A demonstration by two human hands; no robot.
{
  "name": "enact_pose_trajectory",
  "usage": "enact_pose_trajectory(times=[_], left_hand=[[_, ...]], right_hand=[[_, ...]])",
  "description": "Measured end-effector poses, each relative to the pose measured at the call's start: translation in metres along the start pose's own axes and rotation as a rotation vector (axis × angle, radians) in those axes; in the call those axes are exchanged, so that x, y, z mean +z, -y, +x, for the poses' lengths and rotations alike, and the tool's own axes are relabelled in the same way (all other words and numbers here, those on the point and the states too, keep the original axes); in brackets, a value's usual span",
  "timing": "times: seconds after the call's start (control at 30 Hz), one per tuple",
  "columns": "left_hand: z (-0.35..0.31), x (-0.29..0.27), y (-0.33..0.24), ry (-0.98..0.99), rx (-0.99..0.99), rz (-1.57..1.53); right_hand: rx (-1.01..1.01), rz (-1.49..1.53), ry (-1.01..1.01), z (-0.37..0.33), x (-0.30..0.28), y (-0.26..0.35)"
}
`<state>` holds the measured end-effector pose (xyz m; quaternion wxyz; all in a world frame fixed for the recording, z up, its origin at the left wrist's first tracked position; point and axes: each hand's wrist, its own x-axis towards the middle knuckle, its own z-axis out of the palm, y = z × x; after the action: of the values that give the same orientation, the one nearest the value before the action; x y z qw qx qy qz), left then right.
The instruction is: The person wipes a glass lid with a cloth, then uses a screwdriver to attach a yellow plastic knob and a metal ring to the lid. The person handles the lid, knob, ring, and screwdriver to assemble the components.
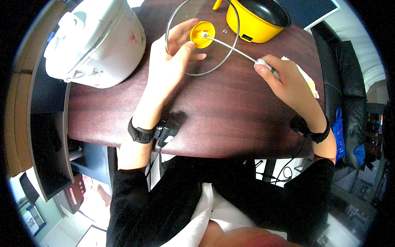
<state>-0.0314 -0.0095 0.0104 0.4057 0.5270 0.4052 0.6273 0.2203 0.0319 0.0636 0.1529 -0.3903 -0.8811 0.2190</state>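
Observation:
My left hand [168,57] holds a round glass lid [220,55] with a metal rim. A yellow round knob [195,36] sits at the lid's middle, with my left thumb and fingers around it. In my right hand [290,80] is a screwdriver [262,64] with a pale handle, gripped between thumb and curled fingers. Its long metal shaft slants leftward across the lid, and the tip meets the white centre of the knob. Whether a screw sits under the tip is too small to tell.
A large white rice cooker [109,45] stands at the left on the dark wooden table [214,111]. Beyond the lid is a yellow pot [259,24] with a dark inside. A white and yellow packet [309,79] lies partly behind my right hand.

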Motion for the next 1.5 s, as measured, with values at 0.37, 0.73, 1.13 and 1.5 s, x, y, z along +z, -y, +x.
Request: enact_pose_trajectory(times=[0.37,0.73,1.13,1.5], left_hand=[[0.002,0.0,0.001,-0.085,0.008,0.051],[0.0,0.004,0.001,-0.095,-0.054,0.026],[0.001,0.001,-0.003,-0.048,-0.007,0.058],[0.001,0.003,0.0,-0.029,-0.048,0.039]], right_hand=[[0.541,1.748,0.7,0.003,0.043,-0.018],[-0.056,-0.121,-0.109,0.009,0.011,-0.01],[0.67,1.469,0.613,0.006,0.028,-0.004],[0.025,-0.024,-0.014,0.004,0.008,-0.008]])
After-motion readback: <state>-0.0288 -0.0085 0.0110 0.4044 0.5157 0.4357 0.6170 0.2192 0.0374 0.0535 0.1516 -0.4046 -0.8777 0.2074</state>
